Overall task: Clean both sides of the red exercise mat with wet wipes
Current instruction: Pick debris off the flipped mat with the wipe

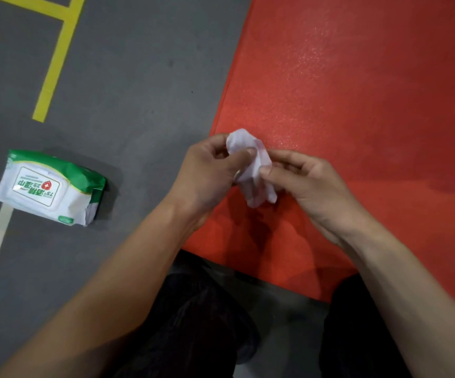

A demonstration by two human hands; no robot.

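With the left hand (207, 173) and right hand (302, 178) both pinching the crumpled wet wipe (253, 170), spread it flat before pressing it onto the red mat (357, 91).

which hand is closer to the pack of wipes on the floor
Left. The left hand is over the mat's edge, on the side facing the pack. The right hand is farther over the mat. Both pinch one wipe.

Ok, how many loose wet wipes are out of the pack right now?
1. The wet wipe is crumpled between the left hand and right hand, above the red mat. Others may be inside the closed pack.
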